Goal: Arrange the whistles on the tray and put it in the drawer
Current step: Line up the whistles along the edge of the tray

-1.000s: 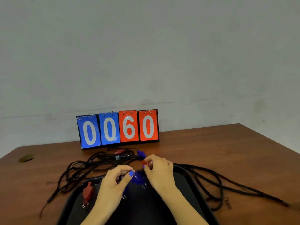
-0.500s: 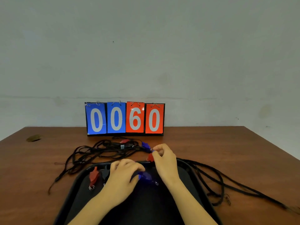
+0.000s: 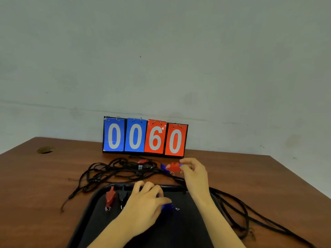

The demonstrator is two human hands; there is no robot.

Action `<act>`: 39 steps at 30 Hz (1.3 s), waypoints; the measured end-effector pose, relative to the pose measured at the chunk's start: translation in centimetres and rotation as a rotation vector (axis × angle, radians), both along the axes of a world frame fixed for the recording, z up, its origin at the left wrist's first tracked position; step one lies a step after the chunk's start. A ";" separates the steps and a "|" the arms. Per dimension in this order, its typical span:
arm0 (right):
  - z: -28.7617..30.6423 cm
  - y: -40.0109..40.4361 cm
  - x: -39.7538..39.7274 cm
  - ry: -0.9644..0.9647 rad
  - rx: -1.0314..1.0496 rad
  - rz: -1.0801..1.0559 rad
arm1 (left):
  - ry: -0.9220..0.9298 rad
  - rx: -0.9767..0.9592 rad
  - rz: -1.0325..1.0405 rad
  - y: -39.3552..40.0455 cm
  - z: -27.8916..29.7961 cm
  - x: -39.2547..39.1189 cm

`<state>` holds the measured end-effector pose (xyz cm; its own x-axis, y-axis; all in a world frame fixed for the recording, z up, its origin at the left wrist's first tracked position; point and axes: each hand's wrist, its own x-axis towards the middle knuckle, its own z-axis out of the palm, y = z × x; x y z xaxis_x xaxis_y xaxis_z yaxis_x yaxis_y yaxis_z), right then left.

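Observation:
A black tray lies at the table's near edge. On its far left part stand a red whistle and a black whistle, side by side. My left hand rests over the tray and holds a blue whistle down on it. Beyond the tray's far rim, my right hand pinches a red whistle above the table. Another blue whistle and another red whistle lie among the cords behind.
A tangle of black lanyard cords spreads across the table beyond the tray and trails off to the right. A flip scoreboard reading 0060 stands against the wall. A round hole marks the table's far left.
My right hand has lifted a red whistle away from the tray's rim, farther back. My left hand has lowered the blue whistle onto the tray. The camera has tilted.

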<state>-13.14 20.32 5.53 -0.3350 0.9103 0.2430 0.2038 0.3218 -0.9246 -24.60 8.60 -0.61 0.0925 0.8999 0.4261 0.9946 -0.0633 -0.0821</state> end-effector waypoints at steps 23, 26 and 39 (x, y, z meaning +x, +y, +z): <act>-4.8 -0.8 5.2 -0.614 0.166 0.209 | -0.202 0.087 0.167 -0.3 1.0 -1.0; -4.8 -0.8 5.2 -0.579 0.161 0.249 | -0.249 0.093 0.160 -0.4 0.9 -1.0; -4.9 -1.6 4.9 -0.531 0.290 0.287 | 0.017 0.164 0.090 0.2 -0.9 -1.0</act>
<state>-8.25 18.69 0.59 -0.6956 0.6900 0.1998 0.4765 0.6514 -0.5905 -25.55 8.77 -1.55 0.0232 0.8234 0.5670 0.9940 0.0414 -0.1008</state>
